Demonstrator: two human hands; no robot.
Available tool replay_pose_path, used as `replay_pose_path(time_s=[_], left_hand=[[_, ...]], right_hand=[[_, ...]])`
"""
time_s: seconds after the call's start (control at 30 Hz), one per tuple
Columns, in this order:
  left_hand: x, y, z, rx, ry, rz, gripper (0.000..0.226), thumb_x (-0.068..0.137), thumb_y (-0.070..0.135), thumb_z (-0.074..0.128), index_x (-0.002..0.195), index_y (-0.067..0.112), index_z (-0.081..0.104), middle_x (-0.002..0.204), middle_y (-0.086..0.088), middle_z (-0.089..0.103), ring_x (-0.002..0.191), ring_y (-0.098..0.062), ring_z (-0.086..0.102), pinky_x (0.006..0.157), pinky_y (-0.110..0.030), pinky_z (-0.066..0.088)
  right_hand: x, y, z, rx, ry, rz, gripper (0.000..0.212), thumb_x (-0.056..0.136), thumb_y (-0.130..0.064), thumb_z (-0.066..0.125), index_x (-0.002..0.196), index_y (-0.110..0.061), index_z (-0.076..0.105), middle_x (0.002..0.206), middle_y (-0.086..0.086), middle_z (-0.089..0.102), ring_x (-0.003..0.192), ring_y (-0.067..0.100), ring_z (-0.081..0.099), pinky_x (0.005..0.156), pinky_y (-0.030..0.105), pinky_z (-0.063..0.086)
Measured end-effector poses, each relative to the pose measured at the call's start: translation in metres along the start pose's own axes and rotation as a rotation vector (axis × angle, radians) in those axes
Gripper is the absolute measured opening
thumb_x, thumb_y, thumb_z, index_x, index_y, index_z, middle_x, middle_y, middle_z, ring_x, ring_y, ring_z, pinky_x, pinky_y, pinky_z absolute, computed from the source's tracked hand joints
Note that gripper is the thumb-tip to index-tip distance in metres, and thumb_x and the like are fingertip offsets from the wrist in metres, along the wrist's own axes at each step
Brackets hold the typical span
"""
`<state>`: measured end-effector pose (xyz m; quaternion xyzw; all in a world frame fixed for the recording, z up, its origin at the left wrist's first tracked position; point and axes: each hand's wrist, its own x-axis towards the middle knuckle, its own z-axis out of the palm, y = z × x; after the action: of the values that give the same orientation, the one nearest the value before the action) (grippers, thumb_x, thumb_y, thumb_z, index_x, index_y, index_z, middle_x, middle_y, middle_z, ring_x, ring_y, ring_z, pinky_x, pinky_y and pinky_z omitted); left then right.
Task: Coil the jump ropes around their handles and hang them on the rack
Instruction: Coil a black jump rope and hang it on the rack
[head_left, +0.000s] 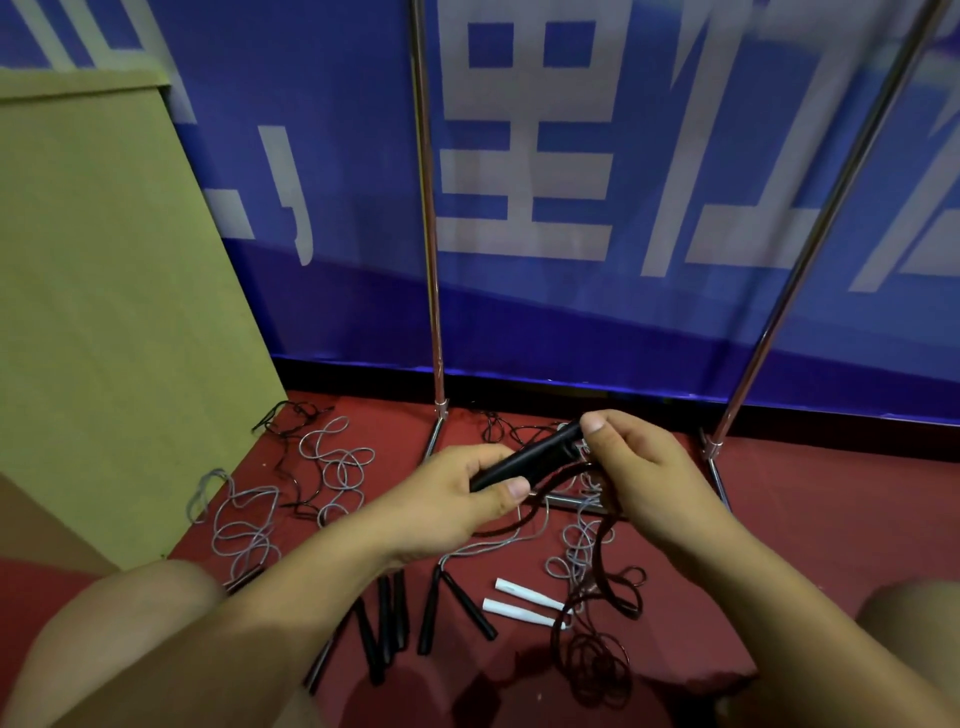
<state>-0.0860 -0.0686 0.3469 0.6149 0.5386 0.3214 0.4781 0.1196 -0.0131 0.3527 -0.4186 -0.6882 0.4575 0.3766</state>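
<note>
Head view: left hand (467, 493) and right hand (639, 462) both grip black handles (530, 457); dark rope (597, 613) trails below, coiling probably just begun. Other ropes (244, 525) loose on floor, rack (431, 234) bare.

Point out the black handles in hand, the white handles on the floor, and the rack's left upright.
black handles (524, 460): head view, mid-shaft.
white handles (524, 613): head view, lower one's middle.
rack's left upright (428, 208): head view, mid-pole.

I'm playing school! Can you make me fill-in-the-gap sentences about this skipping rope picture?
1. Both hands hold a pair of ____ handles.
2. The two loose handles beside the dark rope are ____.
3. The floor is ____.
4. The big board on the left is made of ____.

Missing words: black, white, red, cardboard
</note>
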Motion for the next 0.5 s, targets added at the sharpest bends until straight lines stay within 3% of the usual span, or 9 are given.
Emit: replay_pose_path(time_s=[0.07, 0.17, 0.3, 0.43, 0.5], left_hand=[[-0.001, 0.000, 0.003, -0.129, -0.040, -0.014, 0.011, 0.100, 0.027, 0.058, 0.089, 0.026, 0.061, 0.073, -0.002, 0.049, 0.067, -0.022, 0.049, 0.061, -0.034, 0.044], [-0.001, -0.002, 0.005, -0.160, -0.020, -0.055, 0.008, 0.102, 0.024, 0.056, 0.101, 0.016, 0.059, 0.078, -0.009, 0.058, 0.069, -0.025, 0.066, 0.063, -0.039, 0.058], [0.000, 0.001, 0.001, -0.143, -0.008, -0.037, 0.013, 0.100, 0.019, 0.060, 0.108, 0.010, 0.064, 0.071, -0.001, 0.064, 0.066, -0.021, 0.066, 0.060, -0.033, 0.057], [0.002, 0.002, -0.001, -0.045, 0.078, -0.031, 0.011, 0.091, 0.020, 0.072, 0.097, 0.011, 0.073, 0.062, 0.012, 0.059, 0.058, -0.003, 0.052, 0.059, -0.015, 0.041], [0.002, 0.003, -0.002, 0.005, 0.117, -0.039, 0.012, 0.088, 0.026, 0.076, 0.092, 0.015, 0.075, 0.061, 0.012, 0.055, 0.057, -0.005, 0.047, 0.056, -0.016, 0.037]], right_hand=[[0.001, 0.000, -0.001, 0.056, -0.015, 0.016, 0.032, 0.101, -0.040, 0.047, 0.094, -0.020, 0.071, 0.060, -0.011, 0.055, 0.059, 0.002, 0.050, 0.060, 0.031, 0.041], [0.001, -0.001, 0.001, 0.151, -0.030, 0.085, 0.031, 0.102, -0.035, 0.048, 0.095, -0.016, 0.072, 0.059, -0.008, 0.045, 0.052, 0.007, 0.038, 0.053, 0.026, 0.030], [0.000, 0.000, 0.007, 0.216, -0.036, 0.152, 0.030, 0.102, -0.031, 0.048, 0.095, -0.012, 0.070, 0.066, 0.006, 0.045, 0.054, 0.014, 0.038, 0.049, 0.028, 0.030], [-0.001, -0.001, 0.011, 0.153, -0.042, 0.131, 0.033, 0.104, -0.030, 0.044, 0.093, -0.009, 0.067, 0.057, -0.009, 0.049, 0.053, 0.007, 0.044, 0.050, 0.020, 0.037], [-0.001, 0.000, 0.014, 0.153, -0.040, 0.124, 0.031, 0.104, -0.028, 0.043, 0.094, -0.009, 0.065, 0.055, -0.013, 0.054, 0.052, 0.000, 0.050, 0.050, 0.012, 0.040]])
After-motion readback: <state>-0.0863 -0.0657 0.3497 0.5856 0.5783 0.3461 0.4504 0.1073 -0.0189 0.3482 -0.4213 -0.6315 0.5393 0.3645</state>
